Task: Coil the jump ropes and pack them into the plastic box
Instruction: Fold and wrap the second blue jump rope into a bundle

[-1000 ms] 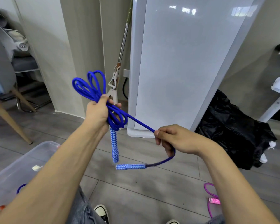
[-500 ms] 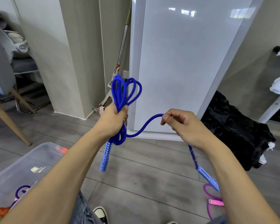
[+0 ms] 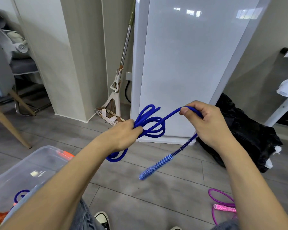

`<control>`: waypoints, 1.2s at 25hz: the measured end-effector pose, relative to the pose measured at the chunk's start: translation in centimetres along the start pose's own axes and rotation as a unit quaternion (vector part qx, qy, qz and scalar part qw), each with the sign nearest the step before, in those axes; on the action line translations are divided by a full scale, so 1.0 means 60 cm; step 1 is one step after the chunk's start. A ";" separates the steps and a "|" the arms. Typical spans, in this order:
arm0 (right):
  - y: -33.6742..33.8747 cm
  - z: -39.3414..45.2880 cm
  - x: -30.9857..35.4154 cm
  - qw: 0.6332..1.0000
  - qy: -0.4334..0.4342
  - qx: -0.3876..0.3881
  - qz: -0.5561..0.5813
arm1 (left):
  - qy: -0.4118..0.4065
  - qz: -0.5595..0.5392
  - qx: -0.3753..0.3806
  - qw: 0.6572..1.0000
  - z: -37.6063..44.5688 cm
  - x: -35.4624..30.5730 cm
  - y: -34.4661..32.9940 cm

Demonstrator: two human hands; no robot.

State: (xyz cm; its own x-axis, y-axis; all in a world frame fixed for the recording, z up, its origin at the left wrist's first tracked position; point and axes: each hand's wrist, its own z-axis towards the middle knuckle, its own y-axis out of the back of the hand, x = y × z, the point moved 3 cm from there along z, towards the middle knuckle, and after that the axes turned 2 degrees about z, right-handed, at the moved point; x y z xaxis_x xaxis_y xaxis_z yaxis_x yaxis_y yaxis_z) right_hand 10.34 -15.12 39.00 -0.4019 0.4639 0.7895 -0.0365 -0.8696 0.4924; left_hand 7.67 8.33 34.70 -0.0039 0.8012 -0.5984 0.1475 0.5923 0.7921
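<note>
Mid-coil: left hand grips the blue jump rope loops, right hand at 3 o'clock pinches the tail; wrap next.

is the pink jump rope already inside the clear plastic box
No, the pink jump rope lies on the grey floor at the lower right, while the clear plastic box sits at the lower left.

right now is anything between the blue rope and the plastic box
Nothing visible on that path. The blue rope is held by both hands above the floor; the plastic box sits open, lower left.
</note>
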 end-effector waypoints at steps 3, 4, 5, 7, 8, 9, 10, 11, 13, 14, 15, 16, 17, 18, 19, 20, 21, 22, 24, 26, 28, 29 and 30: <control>0.007 0.001 0.000 1.000 0.005 -0.015 0.009 | 0.038 -0.163 0.025 0.986 -0.008 -0.005 -0.001; 0.007 0.001 0.000 1.000 0.004 -0.016 0.008 | 0.058 -0.220 0.037 0.973 -0.008 -0.001 -0.002; 0.008 0.000 0.000 1.000 0.003 -0.016 0.006 | 0.072 -0.256 0.045 0.963 -0.006 0.005 -0.003; 0.010 -0.001 0.001 1.000 0.001 -0.014 0.007 | 0.084 -0.250 0.055 0.963 -0.001 0.011 -0.005; 0.011 -0.003 0.001 1.000 0.002 -0.011 0.009 | 0.083 -0.227 0.062 0.968 0.001 0.013 -0.008; 0.012 -0.004 0.003 1.000 0.005 -0.005 0.011 | 0.080 -0.194 0.071 0.975 0.002 0.014 -0.011; 0.012 -0.005 0.006 1.000 0.010 0.004 0.011 | 0.074 -0.145 0.087 0.983 0.003 0.016 -0.013; 0.011 -0.006 0.009 1.000 0.014 0.017 0.009 | 0.062 -0.079 0.111 0.989 0.002 0.018 -0.016; 0.004 -0.011 0.019 0.998 0.029 0.051 0.002 | 0.034 0.076 0.167 0.983 -0.003 0.018 -0.023; -0.001 -0.012 0.025 0.997 0.038 0.066 0.001 | 0.022 0.143 0.186 0.972 -0.009 0.015 -0.030; -0.004 -0.013 0.031 0.996 0.046 0.078 0.006 | 0.010 0.198 0.200 0.960 -0.015 0.011 -0.038; -0.006 -0.012 0.035 0.995 0.053 0.084 0.013 | -0.004 0.236 0.204 0.950 -0.022 0.004 -0.048; -0.009 -0.009 0.036 0.994 0.057 0.086 0.019 | -0.024 0.254 0.198 0.946 -0.030 -0.007 -0.055; -0.011 -0.003 0.032 0.995 0.054 0.080 0.026 | -0.058 0.257 0.182 0.947 -0.041 -0.020 -0.060; -0.013 0.006 0.023 0.996 0.047 0.068 0.033 | -0.108 0.247 0.159 0.950 -0.052 -0.036 -0.062; -0.016 0.015 0.010 0.997 0.038 0.052 0.042 | -0.158 0.219 0.141 0.952 -0.064 -0.052 -0.059; -0.021 0.022 -0.003 0.997 0.025 0.044 0.063 | -0.196 0.177 0.132 0.955 -0.074 -0.067 -0.052; -0.029 0.026 -0.020 0.996 0.005 0.043 0.084 | -0.215 0.124 0.128 0.960 -0.083 -0.077 -0.040; -0.053 0.023 -0.048 0.989 -0.037 0.090 0.113 | -0.214 0.012 0.104 0.971 -0.082 -0.079 -0.019; -0.083 0.013 -0.071 0.982 -0.057 0.160 0.077 | -0.200 -0.059 0.043 0.977 -0.062 -0.059 0.002; -0.107 0.003 -0.078 0.975 -0.102 0.188 0.057 | -0.158 -0.089 -0.045 0.982 -0.035 -0.023 0.016; -0.116 -0.002 -0.072 0.970 -0.136 0.189 0.069 | -0.120 -0.114 -0.090 0.982 -0.023 -0.005 0.021; -0.125 -0.007 -0.068 0.966 -0.154 0.195 0.074 | -0.081 -0.149 -0.130 0.977 -0.016 0.011 0.024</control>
State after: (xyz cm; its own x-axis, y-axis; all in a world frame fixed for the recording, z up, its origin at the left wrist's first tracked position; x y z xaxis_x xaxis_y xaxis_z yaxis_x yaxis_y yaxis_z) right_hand 11.89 -10.55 31.91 -0.0832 0.4192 0.9041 0.3714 -0.8288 0.4185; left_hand 6.96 9.79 35.57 0.1514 0.5777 -0.8021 -0.0918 0.8161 0.5705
